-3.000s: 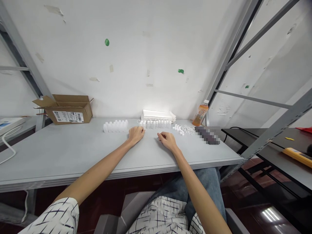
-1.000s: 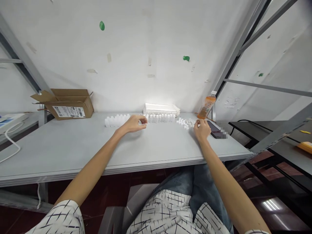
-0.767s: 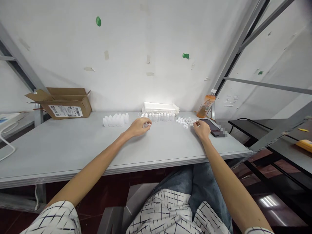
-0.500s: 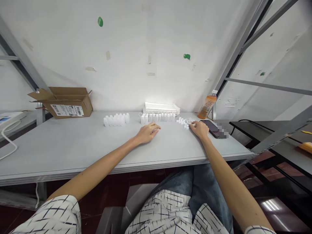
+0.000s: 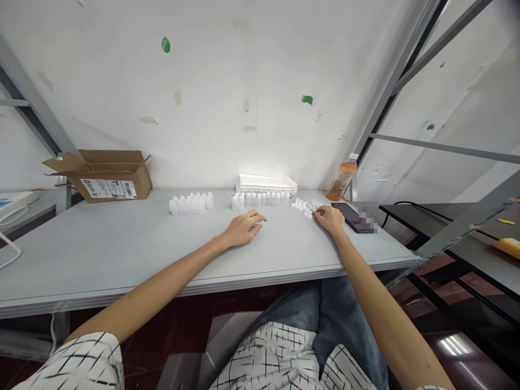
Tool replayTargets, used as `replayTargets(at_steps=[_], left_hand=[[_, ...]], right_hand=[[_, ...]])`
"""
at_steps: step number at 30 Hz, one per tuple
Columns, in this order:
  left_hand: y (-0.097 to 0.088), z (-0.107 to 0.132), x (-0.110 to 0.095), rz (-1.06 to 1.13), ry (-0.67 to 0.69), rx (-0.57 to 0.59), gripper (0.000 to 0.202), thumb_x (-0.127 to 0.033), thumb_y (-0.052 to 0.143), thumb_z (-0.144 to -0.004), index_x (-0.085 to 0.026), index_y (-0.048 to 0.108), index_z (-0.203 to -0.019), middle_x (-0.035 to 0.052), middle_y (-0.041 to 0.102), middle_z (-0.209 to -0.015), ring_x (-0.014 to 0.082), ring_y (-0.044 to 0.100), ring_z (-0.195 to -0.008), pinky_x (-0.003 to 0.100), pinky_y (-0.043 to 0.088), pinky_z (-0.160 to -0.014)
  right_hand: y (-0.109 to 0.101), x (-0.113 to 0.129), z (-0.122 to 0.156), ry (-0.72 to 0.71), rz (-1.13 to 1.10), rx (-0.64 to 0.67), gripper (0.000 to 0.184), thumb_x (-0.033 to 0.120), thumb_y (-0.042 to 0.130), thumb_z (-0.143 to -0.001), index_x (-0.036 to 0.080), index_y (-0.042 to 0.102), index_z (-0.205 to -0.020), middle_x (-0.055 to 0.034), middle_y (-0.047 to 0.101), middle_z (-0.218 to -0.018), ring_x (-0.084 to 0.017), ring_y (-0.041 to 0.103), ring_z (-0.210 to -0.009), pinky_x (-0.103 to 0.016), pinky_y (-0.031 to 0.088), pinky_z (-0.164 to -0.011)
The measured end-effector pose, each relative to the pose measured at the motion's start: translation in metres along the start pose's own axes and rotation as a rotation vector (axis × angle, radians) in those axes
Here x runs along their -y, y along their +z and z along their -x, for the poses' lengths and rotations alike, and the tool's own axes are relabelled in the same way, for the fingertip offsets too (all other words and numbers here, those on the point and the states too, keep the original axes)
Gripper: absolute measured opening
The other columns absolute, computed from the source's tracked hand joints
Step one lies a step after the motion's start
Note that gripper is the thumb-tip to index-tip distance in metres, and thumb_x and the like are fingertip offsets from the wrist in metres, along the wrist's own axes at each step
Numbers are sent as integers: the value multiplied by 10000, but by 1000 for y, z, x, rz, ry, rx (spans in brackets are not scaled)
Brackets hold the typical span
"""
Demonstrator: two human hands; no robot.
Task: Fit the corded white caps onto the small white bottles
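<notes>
My left hand (image 5: 241,228) rests on the table in the middle, fingers curled around a small white plastic bottle that is mostly covered by them. At the pile of small white caps (image 5: 303,206), my right hand (image 5: 330,219) has its fingertips pinched together on the pile's right edge. What lies between those fingertips is hidden. Behind my left hand stands a row of small white bottles with caps (image 5: 262,199). Further left, several small white bottles without visible caps (image 5: 190,204) stand close together in a group.
An open cardboard box (image 5: 109,181) sits at the back left. A stack of white trays (image 5: 266,183) is against the wall. An orange drink bottle (image 5: 342,179) and a black phone (image 5: 353,218) are at the right. Metal posts frame the grey table (image 5: 134,254).
The view has tilted slightly up, so everything sits a little lower in it. Both hands keep nearly the same places, with the right fingers still at the caps.
</notes>
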State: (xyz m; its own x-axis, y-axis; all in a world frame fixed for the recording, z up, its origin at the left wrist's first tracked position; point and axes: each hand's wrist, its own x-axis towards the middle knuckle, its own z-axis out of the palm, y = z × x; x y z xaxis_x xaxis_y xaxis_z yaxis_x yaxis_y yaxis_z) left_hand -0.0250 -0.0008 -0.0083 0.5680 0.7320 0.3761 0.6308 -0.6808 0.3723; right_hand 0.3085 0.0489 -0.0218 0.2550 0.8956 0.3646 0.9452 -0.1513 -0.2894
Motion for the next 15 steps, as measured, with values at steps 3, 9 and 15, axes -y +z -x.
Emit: replayTargets(at_steps=[3, 9, 15], left_hand=[[-1, 1, -1, -11, -6, 6, 297, -282, 402, -910, -247, 612, -1117, 31, 614, -1150, 192, 623, -865, 331, 474, -763], [-3, 1, -1, -11, -3, 14, 308, -283, 400, -910, -228, 611, -1128, 41, 611, -1148, 188, 611, -824, 337, 473, -744], [-1, -1, 0, 109, -5, -27, 333, -296, 389, -918, -198, 631, -1125, 65, 631, -1086, 189, 603, -834, 336, 473, -764]], right_hand=[[0, -1, 0, 40, -67, -11, 203, 296, 597, -720, 225, 738, -848, -57, 719, -862, -236, 636, -846, -280, 402, -658], [0, -8, -1, 141, -276, -72, 217, 302, 582, -699, 187, 732, -805, -81, 722, -839, -233, 630, -803, -298, 416, -682], [-3, -7, 0, 130, -530, -245, 250, 331, 544, -701, 133, 680, -772, -103, 707, -802, -190, 600, -685, -299, 440, -651]])
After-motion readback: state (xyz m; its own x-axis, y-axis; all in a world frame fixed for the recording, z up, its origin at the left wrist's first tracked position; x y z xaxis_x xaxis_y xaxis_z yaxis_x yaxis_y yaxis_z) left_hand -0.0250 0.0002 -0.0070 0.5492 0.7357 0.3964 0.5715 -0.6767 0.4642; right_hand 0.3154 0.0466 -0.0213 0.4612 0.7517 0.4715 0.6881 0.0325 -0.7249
